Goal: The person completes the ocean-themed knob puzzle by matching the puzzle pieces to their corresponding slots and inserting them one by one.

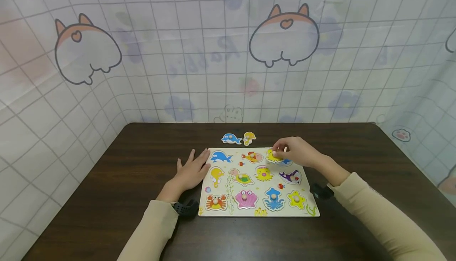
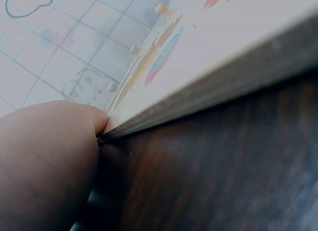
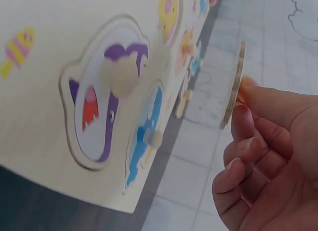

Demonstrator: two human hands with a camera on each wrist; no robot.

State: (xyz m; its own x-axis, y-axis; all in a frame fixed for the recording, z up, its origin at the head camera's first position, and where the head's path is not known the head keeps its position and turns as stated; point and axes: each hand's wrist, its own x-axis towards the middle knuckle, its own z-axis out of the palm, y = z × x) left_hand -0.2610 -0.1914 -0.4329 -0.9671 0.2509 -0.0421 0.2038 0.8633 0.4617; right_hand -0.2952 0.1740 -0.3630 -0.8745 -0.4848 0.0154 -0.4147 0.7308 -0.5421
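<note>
A pale wooden peg puzzle board (image 1: 249,212) with sea animals lies on the dark table. My right hand (image 1: 301,151) pinches a yellow puzzle piece (image 1: 271,157) by its knob, over the board's far right corner. In the right wrist view the piece (image 3: 233,92) is seen edge-on, raised off the board; its face is hidden there. Below it a blue piece (image 1: 286,162) is partly covered. My left hand (image 1: 190,173) lies with spread fingers along the board's left edge, fingertips touching its far left corner; in the left wrist view a fingertip (image 2: 101,119) meets that corner.
Beyond the board lie a blue whale piece (image 1: 230,138) and a yellow seahorse piece (image 1: 248,138). Crab (image 1: 216,202), shell (image 1: 246,200), squid (image 1: 273,200), starfish (image 1: 296,200), turtle (image 1: 243,178) and purple-white whale (image 1: 293,177) pieces sit in the board. A patterned cloth (image 1: 213,86) hangs behind the table.
</note>
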